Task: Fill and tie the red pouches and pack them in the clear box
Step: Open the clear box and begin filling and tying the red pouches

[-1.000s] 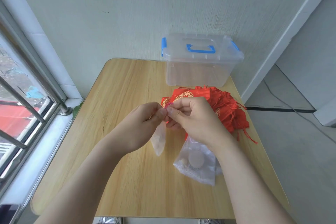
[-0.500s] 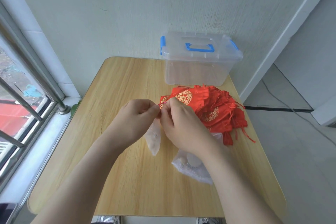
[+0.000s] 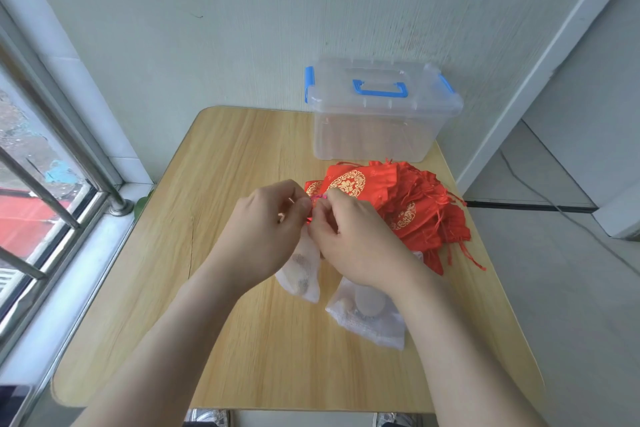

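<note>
The left hand [image 3: 266, 229] and right hand [image 3: 353, 236] meet mid-frame, both pinching the top of a white mesh bag [image 3: 303, 270]; the red pouches [image 3: 415, 208], heaped right of centre below the clear box [image 3: 377, 128], look light, soft and floppy, best gripped at the drawstring necks.

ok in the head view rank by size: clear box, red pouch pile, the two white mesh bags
1. clear box and red pouch pile: alike, box farther, so unranked
2. lying mesh bag
3. held mesh bag, partly hidden
</note>
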Available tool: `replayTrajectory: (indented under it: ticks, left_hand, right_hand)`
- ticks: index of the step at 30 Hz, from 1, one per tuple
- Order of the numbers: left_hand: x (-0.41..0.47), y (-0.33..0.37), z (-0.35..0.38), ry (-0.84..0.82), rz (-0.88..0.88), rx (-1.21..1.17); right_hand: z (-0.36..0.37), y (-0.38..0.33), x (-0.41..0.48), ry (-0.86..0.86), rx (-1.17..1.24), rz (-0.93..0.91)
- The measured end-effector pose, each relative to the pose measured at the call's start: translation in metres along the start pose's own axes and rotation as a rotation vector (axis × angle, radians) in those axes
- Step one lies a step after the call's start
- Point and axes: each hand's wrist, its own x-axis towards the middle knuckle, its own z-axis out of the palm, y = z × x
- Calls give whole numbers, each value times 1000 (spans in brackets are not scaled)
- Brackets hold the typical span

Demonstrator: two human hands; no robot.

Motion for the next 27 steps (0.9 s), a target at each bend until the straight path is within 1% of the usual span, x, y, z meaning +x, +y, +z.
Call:
replayTrajectory:
  ticks: [2,5,11,14,16,20,23,27]
  left_hand:
    - [1,-1,1,54,15,16]
    - [2,0,-2,84,7,-28]
    - [2,1,-4,51,20,-129]
    - [1,2,-9,44,-2,-232]
    - [0,4,-9,55,9,-258]
    - [0,6,-7,101,79,-220]
    - [1,8,-7,150,84,-225]
    - [0,6,-9,156,115,-177]
  right_hand:
    - [2,0,0,56,-23,-11]
    - [4,0,-1,148,-4,-16]
    - [0,-3,-1,198,176,9]
    - [-2,-2,0,241,218,-16]
    - [-2,-3,0,274,222,-36]
    - [-1,-6,1,302,185,-79]
    - [0,-6,0,294,162,-109]
    - [2,-4,-1,301,126,-127]
